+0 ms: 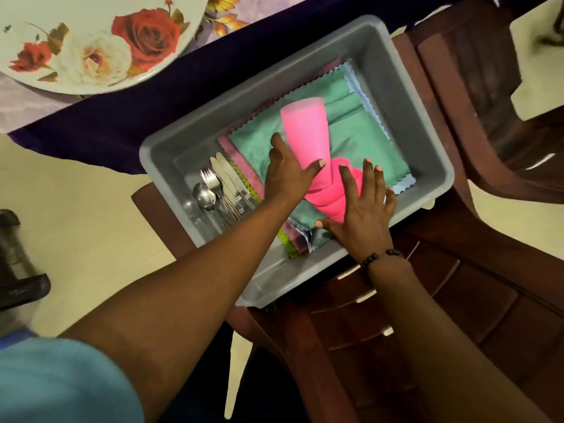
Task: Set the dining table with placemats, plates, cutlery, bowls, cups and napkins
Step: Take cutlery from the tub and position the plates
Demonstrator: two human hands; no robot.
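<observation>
A grey plastic bin point(406, 96) sits on a dark brown chair. Inside it, folded napkins lie in a stack with a green napkin point(363, 138) on top. A tall pink cup point(305, 129) lies tilted on them, and my left hand point(287, 172) grips it near its lower end. My right hand point(363, 206) rests with fingers spread on a second pink cup piece point(331, 193) below it. Forks, knives and spoons point(219, 190) lie at the bin's left end. A plate with red and white roses point(91, 41) stands on the table at top left.
The table carries a dark purple cloth point(128, 117) and a floral placemat point(225, 16) under the plate. A second brown chair point(476, 96) stands to the right of the bin. Pale floor point(76, 209) shows on the left, with a dark object point(18, 270) at the left edge.
</observation>
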